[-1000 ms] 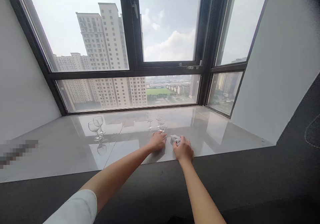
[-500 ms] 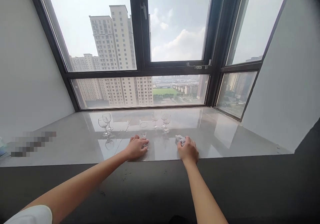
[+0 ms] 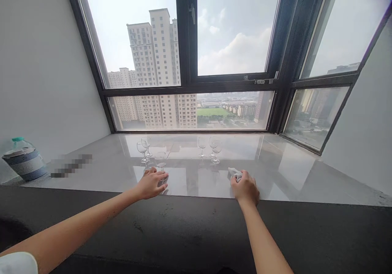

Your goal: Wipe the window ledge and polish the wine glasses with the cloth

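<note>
My left hand [image 3: 152, 183] is at the foot of a clear wine glass [image 3: 161, 158] that stands upright on the pale, glossy windowsill [image 3: 190, 180]. Its fingers and thumb curve around the foot, which they partly hide. Closed around a crumpled white cloth [image 3: 235, 173], my right hand [image 3: 246, 188] rests near the sill's front edge. Behind the left hand, two more wine glasses, one in front [image 3: 141, 148] and one behind [image 3: 147, 144], stand close together. Right of centre is another group of upright glasses, a left one [image 3: 201, 144] and a front one [image 3: 216, 148] among them.
A bottle with a green cap [image 3: 18, 143] and a blue-and-white container [image 3: 26, 163] stand at the sill's far left. A blurred patch [image 3: 71, 166] lies beside them. Dark-framed windows [image 3: 186, 89] border the back, with white walls at both sides.
My left hand and the wine glass at it have moved left, closer to the pair of glasses. My right hand keeps the cloth. The view has turned left, bringing the bottle and container into sight.
</note>
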Demonstrator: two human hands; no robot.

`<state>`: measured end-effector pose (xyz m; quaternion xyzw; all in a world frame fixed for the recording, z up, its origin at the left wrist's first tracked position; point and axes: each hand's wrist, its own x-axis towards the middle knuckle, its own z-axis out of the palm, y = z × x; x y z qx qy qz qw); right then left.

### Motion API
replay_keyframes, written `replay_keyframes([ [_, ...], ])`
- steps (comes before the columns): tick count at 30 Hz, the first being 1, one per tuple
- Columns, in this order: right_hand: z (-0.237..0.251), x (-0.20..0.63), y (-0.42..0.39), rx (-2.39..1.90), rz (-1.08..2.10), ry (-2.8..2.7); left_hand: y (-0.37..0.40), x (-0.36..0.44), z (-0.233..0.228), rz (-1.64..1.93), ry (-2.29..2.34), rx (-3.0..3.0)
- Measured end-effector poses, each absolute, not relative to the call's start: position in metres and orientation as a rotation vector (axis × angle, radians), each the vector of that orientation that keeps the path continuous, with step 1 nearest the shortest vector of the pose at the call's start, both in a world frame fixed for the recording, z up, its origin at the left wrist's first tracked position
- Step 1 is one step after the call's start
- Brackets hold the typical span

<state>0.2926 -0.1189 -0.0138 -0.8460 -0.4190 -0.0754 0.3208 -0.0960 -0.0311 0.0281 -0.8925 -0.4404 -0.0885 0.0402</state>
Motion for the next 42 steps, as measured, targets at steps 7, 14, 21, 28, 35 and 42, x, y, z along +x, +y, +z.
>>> replay_keyframes([
  [7,-0.017,0.295,-0.118,-2.221,-0.211,-1.115,-0.022,-0.12,0.026,-0.286,-1.481,-2.644],
  [14,-0.017,0.294,-0.118,-2.234,-0.199,-1.11,0.004,-0.154,0.02,-0.272,-1.723,-2.462],
  [21,-0.013,0.293,-0.119,-2.244,-0.169,-1.104,0.029,-0.174,0.017,-0.252,-1.923,-2.327],
  [28,-0.012,0.292,-0.121,-2.256,-0.173,-1.095,0.038,-0.175,0.013,-0.208,-1.974,-2.38],
  [35,-0.009,0.29,-0.123,-2.242,-0.148,-1.082,0.051,-0.179,0.017,-0.121,-1.911,-2.404],
  [42,-0.008,0.289,-0.123,-2.263,-0.135,-1.078,0.068,-0.183,0.017,-0.062,-1.921,-2.433],
])
